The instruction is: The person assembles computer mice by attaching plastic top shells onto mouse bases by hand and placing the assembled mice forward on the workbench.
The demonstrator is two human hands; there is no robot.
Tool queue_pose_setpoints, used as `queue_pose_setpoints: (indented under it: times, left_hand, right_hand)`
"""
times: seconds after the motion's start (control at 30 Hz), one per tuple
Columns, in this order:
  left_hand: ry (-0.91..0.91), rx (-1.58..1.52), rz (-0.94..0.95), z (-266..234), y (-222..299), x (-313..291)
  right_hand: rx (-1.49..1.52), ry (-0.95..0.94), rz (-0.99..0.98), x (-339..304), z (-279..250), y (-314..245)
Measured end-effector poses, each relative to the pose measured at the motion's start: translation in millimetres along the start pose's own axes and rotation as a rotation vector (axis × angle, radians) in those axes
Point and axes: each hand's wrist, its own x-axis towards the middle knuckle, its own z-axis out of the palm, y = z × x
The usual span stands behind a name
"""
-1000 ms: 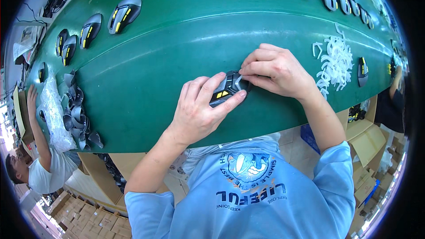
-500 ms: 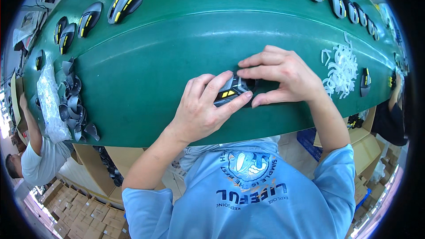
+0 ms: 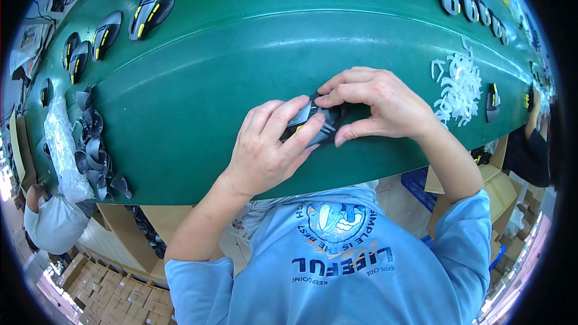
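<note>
A grey and black computer mouse (image 3: 327, 127) with yellow accents is between my hands, over the green table's near half. My left hand (image 3: 265, 147) grips it from the left, fingers laid over its top and thumb along the near side. My right hand (image 3: 388, 105) closes on its right end, fingertips on the far edge and thumb at the near right. Fingers cover much of the mouse, and a dark curved part shows at the right end.
White plastic strips (image 3: 460, 90) lie heaped at right, beside another mouse (image 3: 492, 102). Dark curved shells (image 3: 93, 153) and a clear plastic bag (image 3: 62, 144) lie at left. Several mice (image 3: 152, 13) line the far side of the table (image 3: 198, 96). Co-workers (image 3: 57, 222) are at both sides.
The mouse has turned between my hands, and my left fingers now cover more of its yellow accents. The co-worker at left has lowered an arm. The whole view has shifted slightly.
</note>
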Motion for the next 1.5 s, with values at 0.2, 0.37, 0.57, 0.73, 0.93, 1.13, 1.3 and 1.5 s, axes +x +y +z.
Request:
queue_pose_setpoints:
  times: [0.2, 0.37, 0.57, 0.73, 0.93, 1.13, 1.3, 1.5]
  left_hand:
    - [0.019, -0.004, 0.042, 6, -2, 5]
    - [0.01, 0.057, 0.034, -8, 5, 16]
    - [0.025, 0.094, 0.022, -4, 4, 6]
    - [0.169, 0.215, -0.173, -54, -7, -43]
    - [0.312, 0.981, -0.897, -170, -30, -183]
    - [0.519, 0.098, -0.921, -143, -21, -179]
    - [0.413, -1.161, -0.736, -94, 22, -63]
    - [0.418, -1.272, -0.493, -38, 45, -5]
  right_hand:
    - [-0.113, -0.001, 0.023, -8, -1, -10]
    - [-0.314, 0.021, -0.046, 3, -7, -26]
    - [-0.277, -0.027, -0.012, 7, -11, -27]
    - [-0.049, 0.136, 0.056, 1, 11, -12]
    - [0.116, 0.392, 0.125, -43, 11, 25]
    - [0.13, 0.396, -0.012, -34, 4, -11]
    - [0.392, 0.086, -0.079, 36, 37, -71]
    - [1.366, 0.352, 0.192, -6, 92, -49]
